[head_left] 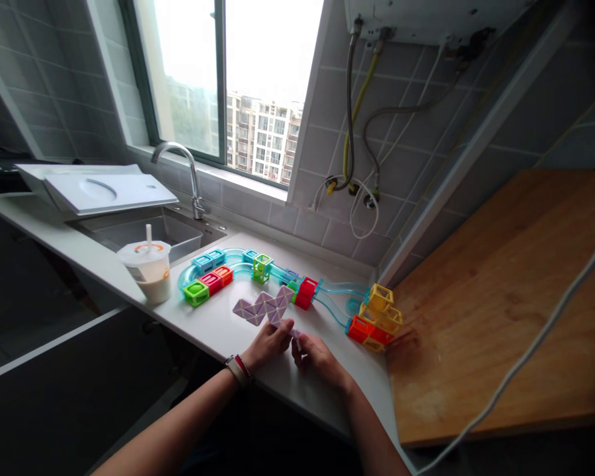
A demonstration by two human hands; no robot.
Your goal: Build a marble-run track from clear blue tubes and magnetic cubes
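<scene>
A purple and white twist snake puzzle (264,307) lies folded in a zigzag on the white countertop (218,330). My left hand (270,344) is closed on its near end from the left, and a bracelet sits on that wrist. My right hand (317,357) pinches the same near end from the right. Just behind the puzzle runs a toy marble track (287,281) of clear blue channels and coloured cube frames, ending in a yellow and orange stack (377,317) on the right.
A lidded drink cup (147,270) with a straw stands on the counter's left. Behind it are a sink (149,231) with a faucet (186,175) and a white board (106,192). A wooden board (500,311) fills the right. A white cable (525,357) crosses it.
</scene>
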